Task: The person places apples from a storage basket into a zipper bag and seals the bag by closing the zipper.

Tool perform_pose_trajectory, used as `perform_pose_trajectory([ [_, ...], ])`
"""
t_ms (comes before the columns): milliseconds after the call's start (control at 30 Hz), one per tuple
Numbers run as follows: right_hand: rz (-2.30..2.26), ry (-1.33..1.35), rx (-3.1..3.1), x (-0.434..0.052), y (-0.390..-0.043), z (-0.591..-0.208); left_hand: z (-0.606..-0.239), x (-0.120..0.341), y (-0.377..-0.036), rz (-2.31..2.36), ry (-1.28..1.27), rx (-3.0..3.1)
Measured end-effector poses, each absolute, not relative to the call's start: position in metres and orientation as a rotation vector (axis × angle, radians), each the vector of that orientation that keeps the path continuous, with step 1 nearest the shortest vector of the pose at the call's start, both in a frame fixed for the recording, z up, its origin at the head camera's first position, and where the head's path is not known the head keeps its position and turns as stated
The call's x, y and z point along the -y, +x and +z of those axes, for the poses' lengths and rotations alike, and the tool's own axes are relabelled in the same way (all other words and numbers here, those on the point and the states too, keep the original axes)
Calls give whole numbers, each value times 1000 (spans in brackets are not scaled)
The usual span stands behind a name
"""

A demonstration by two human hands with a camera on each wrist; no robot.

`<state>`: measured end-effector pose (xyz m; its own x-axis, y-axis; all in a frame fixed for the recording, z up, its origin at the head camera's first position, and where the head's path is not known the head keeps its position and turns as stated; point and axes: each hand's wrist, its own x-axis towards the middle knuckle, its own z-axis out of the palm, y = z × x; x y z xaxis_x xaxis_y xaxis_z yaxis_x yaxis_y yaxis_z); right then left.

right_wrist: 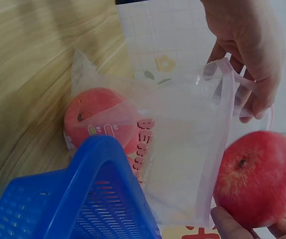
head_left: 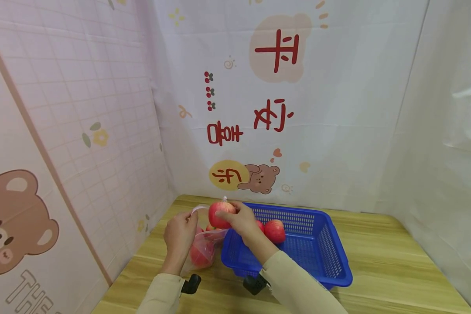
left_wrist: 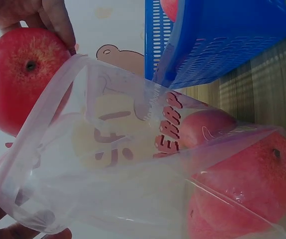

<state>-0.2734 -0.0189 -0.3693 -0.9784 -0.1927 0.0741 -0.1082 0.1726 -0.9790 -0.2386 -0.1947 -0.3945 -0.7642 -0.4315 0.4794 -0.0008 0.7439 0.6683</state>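
The right hand [head_left: 241,219] grips a round red apple [head_left: 220,214] just above the mouth of a clear plastic zip bag [head_left: 205,246]. The left hand [head_left: 179,235] pinches the bag's rim; the bag, holding apples, rests on the wooden bench [head_left: 384,261] beside a blue plastic basket [head_left: 318,257].

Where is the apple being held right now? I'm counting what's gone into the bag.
In the head view, the apple sits in the right hand, at the mouth of the clear bag that the left hand holds open, left of the blue basket.
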Motion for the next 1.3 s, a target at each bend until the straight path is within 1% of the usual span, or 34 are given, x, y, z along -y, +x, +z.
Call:
perform_pose_trajectory([
  [300,-1770,-361,-2482,22,-268,-370,-391,196,-237,-881,320,2326],
  [567,-1670,-399,-2635,32,-272,-372,-393,196,-237,-882,312,2328],
  [833,-1518,-552,-2843,44,-279,-377,-392,195,-237,-897,303,2328],
  [967,-1491,-603,-2879,43,-281,-376,-393,196,-237,-885,294,2316],
  [1300,-1593,-615,-2859,29,-288,-369,-393,202,-235,-882,300,2300],
])
